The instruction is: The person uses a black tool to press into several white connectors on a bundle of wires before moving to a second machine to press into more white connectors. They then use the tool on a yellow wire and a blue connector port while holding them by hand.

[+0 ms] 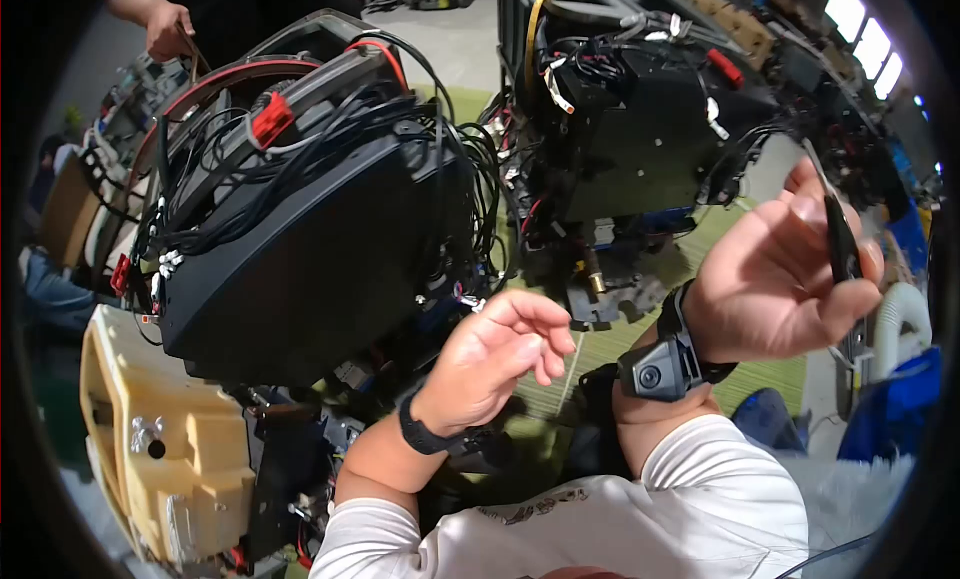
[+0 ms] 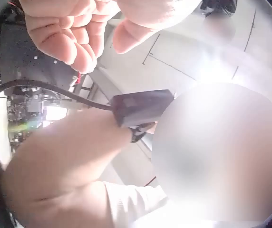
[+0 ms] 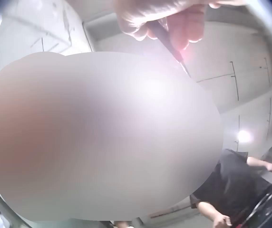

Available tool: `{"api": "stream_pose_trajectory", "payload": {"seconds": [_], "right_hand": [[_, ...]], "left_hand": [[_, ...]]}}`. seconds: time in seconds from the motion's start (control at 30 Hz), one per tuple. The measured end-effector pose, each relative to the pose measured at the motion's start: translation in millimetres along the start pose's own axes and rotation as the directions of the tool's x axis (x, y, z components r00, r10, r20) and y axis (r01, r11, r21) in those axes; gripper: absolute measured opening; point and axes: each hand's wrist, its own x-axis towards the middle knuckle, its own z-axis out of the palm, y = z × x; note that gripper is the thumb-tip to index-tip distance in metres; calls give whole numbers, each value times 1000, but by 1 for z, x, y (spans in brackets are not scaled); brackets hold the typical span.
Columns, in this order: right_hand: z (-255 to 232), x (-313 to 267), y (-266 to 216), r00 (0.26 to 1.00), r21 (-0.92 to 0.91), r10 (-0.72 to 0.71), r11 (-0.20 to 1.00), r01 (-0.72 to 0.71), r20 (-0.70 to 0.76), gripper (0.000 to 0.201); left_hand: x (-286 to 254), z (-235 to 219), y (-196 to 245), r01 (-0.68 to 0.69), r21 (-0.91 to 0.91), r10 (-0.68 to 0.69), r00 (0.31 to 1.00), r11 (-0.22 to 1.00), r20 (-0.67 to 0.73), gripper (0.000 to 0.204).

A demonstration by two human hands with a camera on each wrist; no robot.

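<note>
In the head view my right hand is raised at the right. It pinches a slim black tool with a thin pointed metal tip, which points up and away; the exact kind of tool cannot be told. The tool's tapering dark body also shows between the fingers in the right wrist view. My left hand hovers palm inward, fingers loosely bent and holding nothing, in front of a large black panel unit draped with black cables. Bent fingers of this left hand fill the top of the left wrist view.
A second black unit with wires and a red connector stands at the back. A yellowish moulded housing is at the lower left. Another person's hand is at the upper left. A grey corrugated hose lies at the right.
</note>
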Motion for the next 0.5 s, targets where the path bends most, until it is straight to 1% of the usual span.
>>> {"api": "stream_pose_trajectory", "payload": {"seconds": [0.03,0.07,0.1,0.17,0.2,0.23,0.3,0.37,0.4,0.43,0.47,0.5], "right_hand": [[-15,2,10,992,-7,11,1000,-12,-123,22],[-38,12,18,993,118,106,988,-100,-46,20],[-57,20,31,984,189,159,972,-142,-81,20],[-78,30,48,916,314,260,936,-161,-306,20],[-96,35,57,905,339,274,927,-159,-325,19],[-103,40,62,880,288,274,943,-167,-389,17],[-121,44,75,807,338,343,922,-190,-481,14],[-129,45,86,766,368,386,906,-210,-514,13],[-129,42,91,746,381,407,898,-221,-527,12],[-128,37,96,731,395,433,887,-240,-528,12],[-125,32,100,725,425,458,870,-248,-514,11],[-119,27,104,720,460,486,850,-257,-495,11]], "left_hand": [[12,9,5,-66,61,68,997,996,-30,33],[28,17,9,-152,130,163,984,980,-74,34],[44,23,12,-228,205,253,962,952,-106,35],[73,29,23,-340,439,449,877,831,-170,33],[84,29,30,-352,681,587,797,642,-142,30],[88,27,39,-297,862,686,723,410,-77,26],[85,19,60,-269,947,773,634,178,34,19],[63,15,84,-159,978,808,554,-134,200,17],[51,18,92,-63,936,753,576,-347,318,17],[38,21,100,26,842,675,611,-539,413,16],[31,25,116,-45,713,475,716,-700,512,17],[15,32,129,22,592,372,796,-806,477,17]]}}
